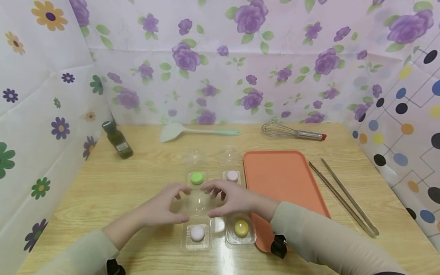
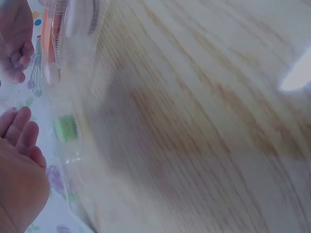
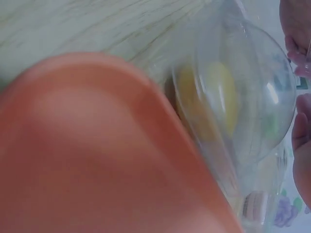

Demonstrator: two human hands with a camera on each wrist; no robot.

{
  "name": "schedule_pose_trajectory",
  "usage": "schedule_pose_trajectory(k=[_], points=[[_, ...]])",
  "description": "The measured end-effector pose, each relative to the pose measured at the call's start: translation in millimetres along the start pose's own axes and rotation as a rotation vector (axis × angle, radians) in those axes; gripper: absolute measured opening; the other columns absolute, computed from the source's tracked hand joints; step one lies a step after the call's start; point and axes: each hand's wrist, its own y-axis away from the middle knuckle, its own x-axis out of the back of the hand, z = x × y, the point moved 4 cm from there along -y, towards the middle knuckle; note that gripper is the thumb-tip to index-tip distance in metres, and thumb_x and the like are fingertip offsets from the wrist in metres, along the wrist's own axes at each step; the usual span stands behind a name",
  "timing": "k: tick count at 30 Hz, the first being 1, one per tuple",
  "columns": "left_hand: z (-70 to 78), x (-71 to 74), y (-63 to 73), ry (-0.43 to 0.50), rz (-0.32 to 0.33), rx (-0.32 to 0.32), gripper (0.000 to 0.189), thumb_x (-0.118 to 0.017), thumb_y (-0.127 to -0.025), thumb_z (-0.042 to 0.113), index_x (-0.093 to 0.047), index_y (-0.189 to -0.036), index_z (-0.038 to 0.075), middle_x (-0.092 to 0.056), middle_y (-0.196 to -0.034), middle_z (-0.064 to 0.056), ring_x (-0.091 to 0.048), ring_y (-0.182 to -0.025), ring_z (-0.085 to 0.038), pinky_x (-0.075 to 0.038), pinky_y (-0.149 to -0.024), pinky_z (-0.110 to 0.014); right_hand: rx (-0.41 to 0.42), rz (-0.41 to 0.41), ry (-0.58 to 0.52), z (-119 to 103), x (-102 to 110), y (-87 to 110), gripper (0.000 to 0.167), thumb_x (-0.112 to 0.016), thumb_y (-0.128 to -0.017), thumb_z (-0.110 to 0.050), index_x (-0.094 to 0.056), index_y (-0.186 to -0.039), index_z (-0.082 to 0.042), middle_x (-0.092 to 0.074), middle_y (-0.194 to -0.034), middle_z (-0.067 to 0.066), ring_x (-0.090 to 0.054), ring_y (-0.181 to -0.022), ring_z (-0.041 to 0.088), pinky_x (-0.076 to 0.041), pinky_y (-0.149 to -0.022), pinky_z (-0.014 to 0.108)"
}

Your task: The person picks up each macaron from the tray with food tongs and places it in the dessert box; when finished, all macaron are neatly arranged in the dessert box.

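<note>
Sleeves (image 1: 319, 236) are nearest. Left of the orange tray (image 1: 278, 172), left grip (image 1: 160, 208) and right grip (image 1: 235, 196) look empty, curved wide around a clear lid (image 1: 199, 201); a bump could spill its boxed pink macaron (image 1: 197, 233).

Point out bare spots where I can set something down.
Bare: tabletop between the dark bottle and the green macaron; the far half of the orange tray; the strip right of the tongs. Crowded: four clear boxes clustered near the tray.
</note>
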Motion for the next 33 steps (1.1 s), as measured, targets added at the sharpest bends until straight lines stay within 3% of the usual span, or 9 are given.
schedule_pose_trajectory(k=[8,16,24,33], points=[[0.7,-4.8,3.5,0.002,0.009,-0.023,0.082,-0.081,-0.066,0.04,-0.043,-0.132,0.01,-0.046,-0.126,-0.003,-0.046,-0.106,-0.024,-0.043,-0.084,-0.043,-0.006,-0.024,0.156,-2.7,-6.8,3.0,0.077,-0.08,-0.07,-0.043,-0.046,-0.134,-0.016,-0.05,-0.129,-0.007,-0.049,-0.107,0.009,-0.044,-0.088,0.027],[-1.2,-16.0,11.4,-0.064,-0.013,-0.053,0.088,-0.084,-0.061,0.039,-0.043,-0.132,0.007,-0.046,-0.125,-0.002,-0.047,-0.106,-0.023,-0.044,-0.087,-0.043,0.118,-0.071,0.32,-11.6,-18.4,3.7,0.076,-0.079,-0.071,-0.043,-0.048,-0.132,-0.01,-0.052,-0.127,0.001,-0.051,-0.107,0.015,-0.041,-0.093,0.026],[-1.2,-23.0,19.6,-0.127,-0.012,-0.06,0.085,-0.084,-0.058,0.044,-0.047,-0.126,0.01,-0.048,-0.122,0.001,-0.047,-0.104,-0.02,-0.04,-0.088,-0.046,0.115,-0.094,0.491,-11.7,-28.6,6.6,0.08,-0.077,-0.069,-0.051,-0.047,-0.132,-0.012,-0.051,-0.13,-0.001,-0.043,-0.117,0.015,-0.032,-0.102,0.034],[-0.7,-30.9,26.5,-0.203,0.004,-0.1,0.083,-0.083,-0.056,0.048,-0.049,-0.122,0.011,-0.049,-0.119,0.005,-0.044,-0.113,-0.021,-0.035,-0.096,-0.051,0.033,-0.112,0.625,-12.5,-40.9,8.6,0.083,-0.071,-0.066,-0.065,-0.047,-0.132,-0.02,-0.049,-0.13,-0.007,-0.041,-0.114,0.012,-0.033,-0.089,0.031]])
